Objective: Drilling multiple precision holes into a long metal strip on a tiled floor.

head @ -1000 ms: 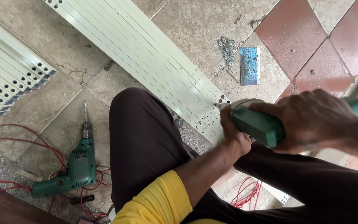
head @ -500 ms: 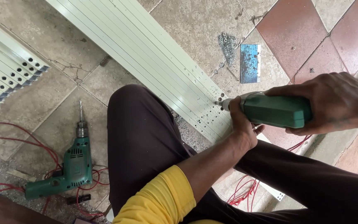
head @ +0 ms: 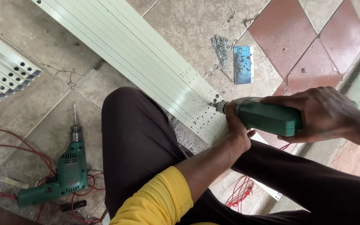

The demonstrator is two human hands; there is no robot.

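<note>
Between both hands, the right hand (head: pixel 321 114) clamps the green drill (head: pixel 267 118) while the left hand (head: pixel 236 131) steadies its nose on the white slats (head: pixel 146 62), so drilling seems in hand and needs firm, straight pressure.

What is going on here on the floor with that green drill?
A person sits on a tiled floor and holds a green power drill with both hands: the right hand wraps its body, the left hand steadies its front. The drill's tip meets the perforated end of a stack of long pale metal strips. A second green drill lies on the floor beside red cable. A small blue plate lies beyond.
</note>
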